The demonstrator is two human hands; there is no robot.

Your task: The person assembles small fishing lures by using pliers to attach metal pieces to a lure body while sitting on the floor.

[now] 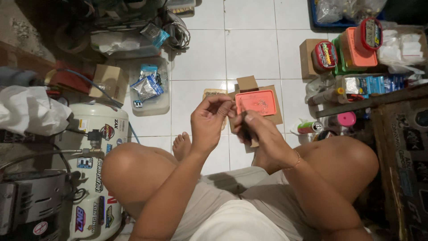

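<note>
Bare knees and pale shorts fill the bottom of the view, the person sitting cross-legged on the white tiled floor point(249, 49). Above the lap, the left hand point(208, 125) and right hand point(258, 131) meet, fingertips pinched close together on something too small to identify; whether either hand truly grips it cannot be told. Just beyond the fingers lies an orange rectangular tray point(256, 101) resting on a flat brown cardboard box point(273, 114) with one flap raised. A small tan card point(213, 93) lies on the tile beside the left hand.

At left stands a white compressor tank point(100, 134) covered with coloured round and oblong stickers, a white plastic bag point(31, 109) next to it. A clear tub point(151, 100) holds blue-and-clear packets, near a brown carton point(109, 82). At right sit red-lidded round tins point(325, 54), an orange container point(356, 47), a spray can point(310, 127) and a pink cap point(345, 118). Open tile remains only in the middle, toward the top.
</note>
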